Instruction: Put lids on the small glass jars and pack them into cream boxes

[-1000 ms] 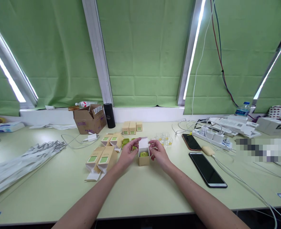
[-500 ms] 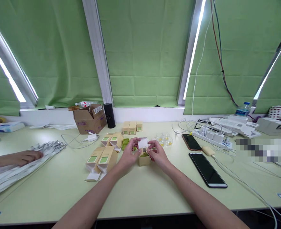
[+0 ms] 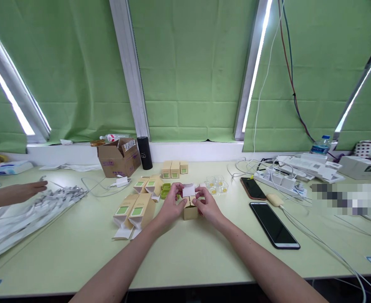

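Note:
A small tan cardboard box (image 3: 190, 213) stands upright on the table between my hands. Its white-lined lid flap (image 3: 188, 190) sticks up at the back, and its two side flaps are folded inward over the opening. My left hand (image 3: 173, 201) grips the left side, thumb on the left flap. On the right side my right hand (image 3: 207, 204) does the same, fingers curled round the box. Just behind my left hand lie green containers (image 3: 165, 190). Clear plastic cups with yellow bits (image 3: 217, 185) sit beyond my right hand.
Larger open tan boxes (image 3: 141, 210) lie to the left, with closed small boxes (image 3: 174, 169) behind. At right are two phones (image 3: 274, 225), a power strip (image 3: 280, 182) and cables. A carton (image 3: 119, 158) and black cylinder (image 3: 144, 152) stand at the back. Another person's hand (image 3: 30, 189) hovers by white strips (image 3: 37, 223).
Both side flaps of the small box have folded inward, covering the green contents that showed before. The other person's hand has lifted off the white strips and moved left.

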`<control>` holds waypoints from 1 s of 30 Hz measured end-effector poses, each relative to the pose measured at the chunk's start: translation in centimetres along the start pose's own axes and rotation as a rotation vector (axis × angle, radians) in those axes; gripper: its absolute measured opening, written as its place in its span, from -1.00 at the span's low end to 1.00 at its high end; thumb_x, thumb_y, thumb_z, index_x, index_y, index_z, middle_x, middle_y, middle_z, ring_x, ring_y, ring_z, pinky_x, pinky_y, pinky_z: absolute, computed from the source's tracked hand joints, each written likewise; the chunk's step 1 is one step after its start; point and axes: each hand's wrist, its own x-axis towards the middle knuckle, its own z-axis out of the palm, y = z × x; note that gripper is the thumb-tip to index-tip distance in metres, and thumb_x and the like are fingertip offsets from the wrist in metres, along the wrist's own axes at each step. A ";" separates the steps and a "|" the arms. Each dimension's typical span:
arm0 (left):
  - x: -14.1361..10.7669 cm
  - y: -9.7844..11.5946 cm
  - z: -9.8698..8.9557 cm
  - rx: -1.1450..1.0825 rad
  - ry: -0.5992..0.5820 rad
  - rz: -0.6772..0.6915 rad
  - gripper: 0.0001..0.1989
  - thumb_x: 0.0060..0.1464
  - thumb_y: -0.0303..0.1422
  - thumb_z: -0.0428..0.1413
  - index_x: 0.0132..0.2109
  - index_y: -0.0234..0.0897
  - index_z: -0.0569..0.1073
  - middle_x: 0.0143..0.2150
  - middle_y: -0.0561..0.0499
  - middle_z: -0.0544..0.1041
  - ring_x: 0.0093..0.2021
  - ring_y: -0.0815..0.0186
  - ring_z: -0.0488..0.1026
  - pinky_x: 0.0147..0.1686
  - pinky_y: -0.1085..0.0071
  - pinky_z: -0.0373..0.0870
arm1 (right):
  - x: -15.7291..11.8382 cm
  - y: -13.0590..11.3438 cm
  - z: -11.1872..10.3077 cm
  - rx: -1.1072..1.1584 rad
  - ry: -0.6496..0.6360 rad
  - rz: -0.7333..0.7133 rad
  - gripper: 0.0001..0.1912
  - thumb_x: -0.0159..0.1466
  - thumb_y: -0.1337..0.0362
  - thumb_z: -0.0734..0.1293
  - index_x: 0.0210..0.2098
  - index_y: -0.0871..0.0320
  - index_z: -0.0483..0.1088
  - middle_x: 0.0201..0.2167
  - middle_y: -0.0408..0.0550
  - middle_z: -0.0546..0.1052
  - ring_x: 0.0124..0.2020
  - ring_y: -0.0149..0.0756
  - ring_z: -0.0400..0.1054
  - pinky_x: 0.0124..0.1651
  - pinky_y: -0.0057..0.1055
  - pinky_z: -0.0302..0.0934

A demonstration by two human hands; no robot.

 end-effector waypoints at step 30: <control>0.0 0.4 -0.3 0.204 -0.008 0.121 -0.90 0.05 -0.48 0.11 -0.25 -0.21 0.38 -0.21 -0.01 0.47 -0.14 0.21 0.40 -0.09 0.29 0.29 | -1.1 -1.9 -0.7 -0.151 0.034 -0.321 -0.79 0.21 0.28 0.32 -0.16 0.05 0.49 -0.27 -0.12 0.33 -0.36 -0.33 0.27 -0.37 -0.44 0.18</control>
